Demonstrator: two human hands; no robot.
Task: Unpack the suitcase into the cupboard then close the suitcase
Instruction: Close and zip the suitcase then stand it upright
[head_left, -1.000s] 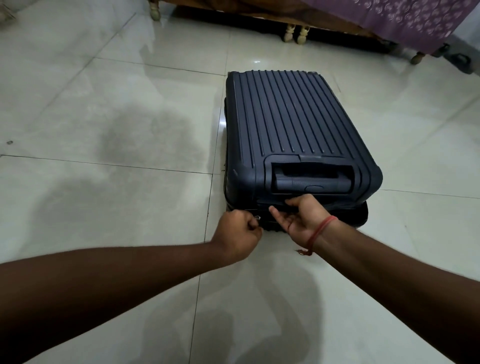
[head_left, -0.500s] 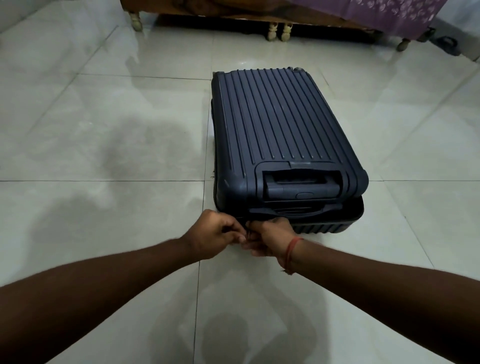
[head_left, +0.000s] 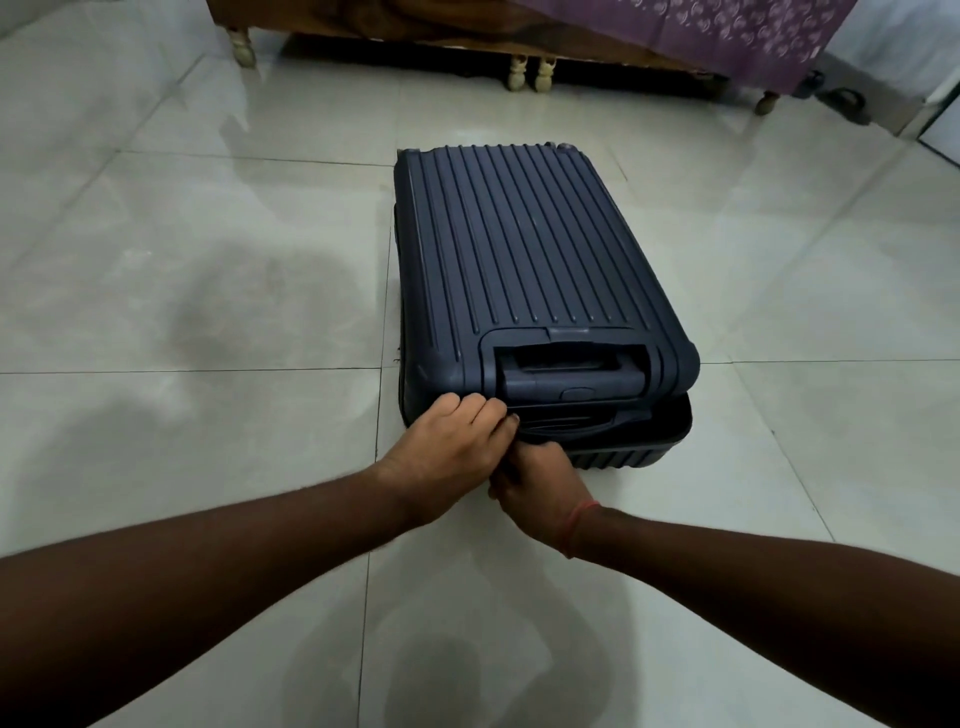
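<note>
Two forearms reach in from the near edge, one from seven o'clock and one from four o'clock, and meet at the near end of the suitcase (head_left: 524, 270); the left hand (head_left: 447, 447) lies on top with its fingers curled against the seam at the case's near left corner, and the right hand (head_left: 540, 488), a red thread at its wrist, is tucked just under it, fingers curled inward too; what either pinches is hidden beneath the knuckles, so a zip pull is only my guess. Beyond the hands the dark ribbed case lies flat on the pale tiled floor (head_left: 208, 260), dead centre, its recessed handle (head_left: 571, 379) facing the person; the lid sits down on the base, yet toward four o'clock the two shells part and a dark gap shows along the near right corner, so the case is not sealed. No cupboard is in view. Farther off, at twelve o'clock, stand the carved legs of a wooden bed (head_left: 363, 21), a purple patterned cloth (head_left: 727, 31) hanging at one o'clock. I judge the step to be working the fastening at the seam; whether for opening or shutting I cannot tell. Next move calls for a firm pinch and a steady pull along the seam, while the other hand braces the shell.
</note>
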